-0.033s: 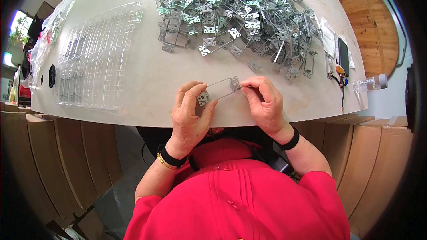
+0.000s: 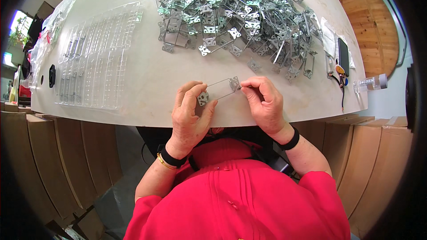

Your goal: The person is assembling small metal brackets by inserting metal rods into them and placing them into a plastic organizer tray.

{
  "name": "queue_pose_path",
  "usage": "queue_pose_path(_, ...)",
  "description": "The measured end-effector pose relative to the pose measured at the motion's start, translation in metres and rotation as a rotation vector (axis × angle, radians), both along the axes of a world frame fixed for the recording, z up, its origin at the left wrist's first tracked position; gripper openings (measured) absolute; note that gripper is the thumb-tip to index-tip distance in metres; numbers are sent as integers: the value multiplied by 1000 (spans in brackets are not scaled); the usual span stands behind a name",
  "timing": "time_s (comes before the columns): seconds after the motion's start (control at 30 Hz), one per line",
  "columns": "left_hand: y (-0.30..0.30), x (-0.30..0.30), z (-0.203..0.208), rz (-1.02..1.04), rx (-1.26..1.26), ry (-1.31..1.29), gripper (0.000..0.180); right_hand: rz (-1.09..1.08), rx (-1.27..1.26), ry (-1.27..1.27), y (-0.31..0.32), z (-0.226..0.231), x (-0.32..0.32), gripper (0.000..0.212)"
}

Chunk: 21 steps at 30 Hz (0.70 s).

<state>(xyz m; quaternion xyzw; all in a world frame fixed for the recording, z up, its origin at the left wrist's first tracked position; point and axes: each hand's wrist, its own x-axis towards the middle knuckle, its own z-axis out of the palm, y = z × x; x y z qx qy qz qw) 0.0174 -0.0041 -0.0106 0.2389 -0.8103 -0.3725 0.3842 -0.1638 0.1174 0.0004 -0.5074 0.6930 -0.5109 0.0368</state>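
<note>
Between my hands, over the near part of the table, is a metal bracket piece (image 2: 234,84): two thin rods with a small punched plate at each end. The left plate sits between the thumb and fingers of my left hand (image 2: 187,114), which is closed on it. My right hand (image 2: 267,105) pinches the other end by its right plate with thumb and forefinger. Beyond them lies a large heap of similar metal bracket pieces (image 2: 240,15), tangled together. One loose plate (image 2: 254,65) lies at the heap's near edge.
Clear plastic trays (image 2: 95,75) lie at the left, some slots holding metal pieces. A black object (image 2: 52,76) is beside them. On the right are a phone (image 2: 343,53), a small tool with a cable (image 2: 341,71) and a clear bottle (image 2: 371,83). Cardboard boxes (image 2: 360,151) flank me.
</note>
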Motion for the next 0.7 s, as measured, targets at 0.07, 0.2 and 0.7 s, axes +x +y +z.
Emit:
queue_pose_path(0.07, 0, 0, 0, 0, -8, -1, 45, -1, 20, -36, 2, 0, 0, 19)
queue_pose_path(0.2, 0, 0, 1, 0, -10, -3, 45, -9, 30, -13, 1, 2, 0, 18)
queue_pose_path(0.7, -1, 0, 1, -6, 4, -1, 44, -12, 37, -80, 2, 2, 2, 16)
